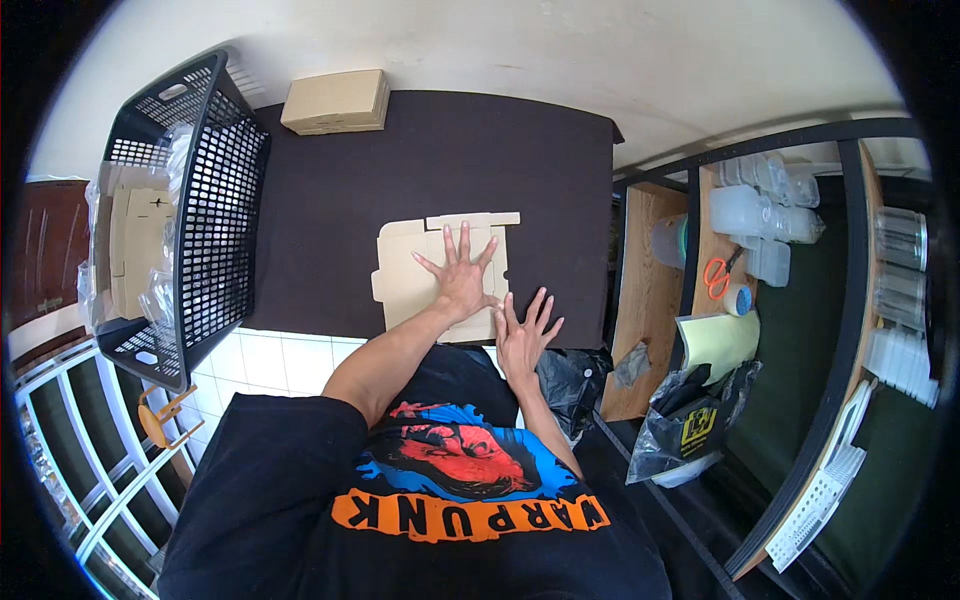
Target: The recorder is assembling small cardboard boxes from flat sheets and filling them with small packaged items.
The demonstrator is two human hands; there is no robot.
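right hand (524, 335) | left hand (462, 278) flat on cardboard (415, 275) | dark table (330, 200)

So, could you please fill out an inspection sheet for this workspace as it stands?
Surface: dark brown cloth-covered table, mostly bare.
Job's things: flat unfolded tan cardboard box blank lying at the near edge; left hand pressed on it, fingers spread; right hand at its near right corner, open.
Clutter: folded tan cardboard box at the far edge; black plastic mesh basket with bagged cardboard blanks on the left.
Fingers: both hands open, holding nothing.
Cables: nothing seen.
Surroundings: wooden shelf on the right with orange-handled scissors, clear plastic containers, black plastic bag.
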